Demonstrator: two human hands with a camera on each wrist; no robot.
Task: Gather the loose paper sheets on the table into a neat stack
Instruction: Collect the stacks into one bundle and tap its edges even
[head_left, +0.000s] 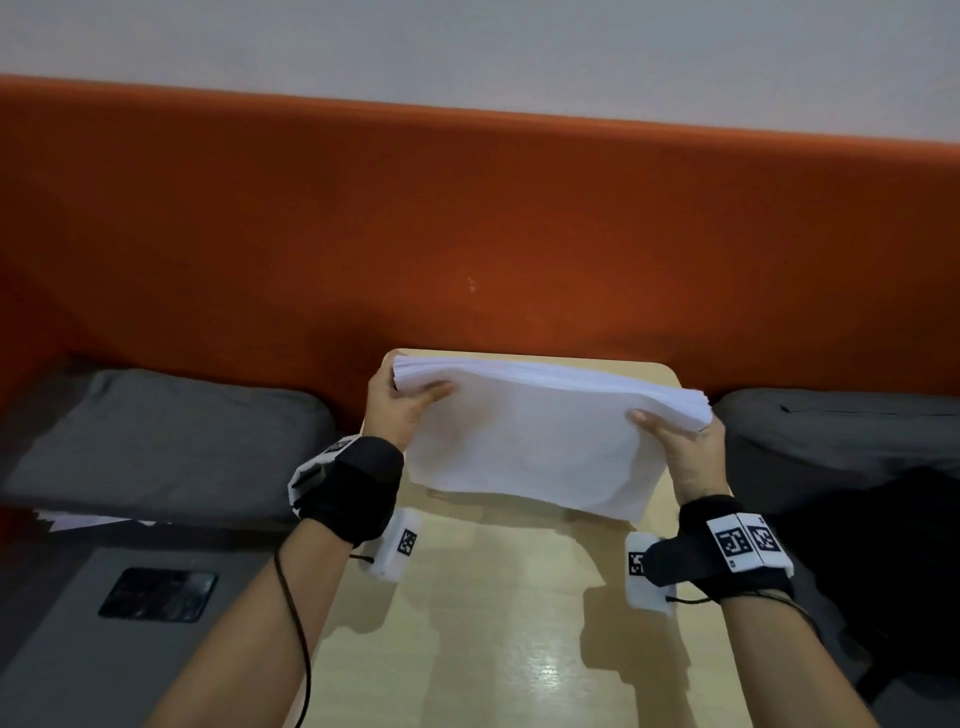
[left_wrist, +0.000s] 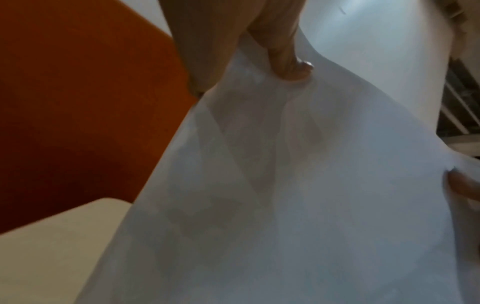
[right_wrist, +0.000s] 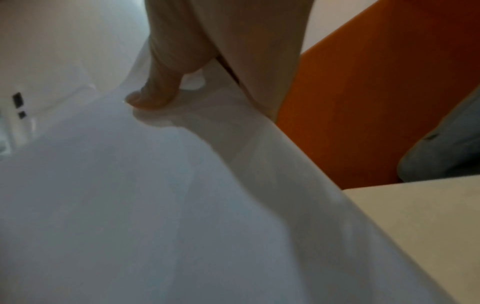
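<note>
- Two forearms come in from the near edge, each with a black wrist strap carrying white marker blocks; a thin black cord runs down the left forearm.
- One pale wood table (head_left: 519, 649), glossy, rounded far corners. The near part is bare and glare shows on it.
- One paper stack (head_left: 530, 436): plain white sheets, no print visible, held up off the table over its far half. It tilts, far edge high, near edge drooping toward the tabletop. Whether the near edge touches the wood: can't tell.
- The sheet edges at the far-left and right corners look roughly flush, layers visible as fine lines. The sheets sag and bow between the two grips. Sheet count is not readable.
- left hand (head_left: 397, 410) pinches the stack's left edge: thumb on top, pressed flat on the top sheet, the other fingers hidden under the paper.
- right hand (head_left: 685, 447) pinches the right edge the same way: thumb on top, fingers underneath and hidden.
- Both wrist views are blurry; each shows a thumb tip pressing into white paper.
- Left of the table: one grey cushion (head_left: 156, 441), one dark phone-like slab (head_left: 158, 594) on a grey surface, and a few white paper edges poking out under the cushion.
- Right of the table: a second grey cushion (head_left: 841, 415) and something black in front of it.
- Far side: an orange padded backrest (head_left: 467, 223) spans the full width, with a pale wall above it.
</note>
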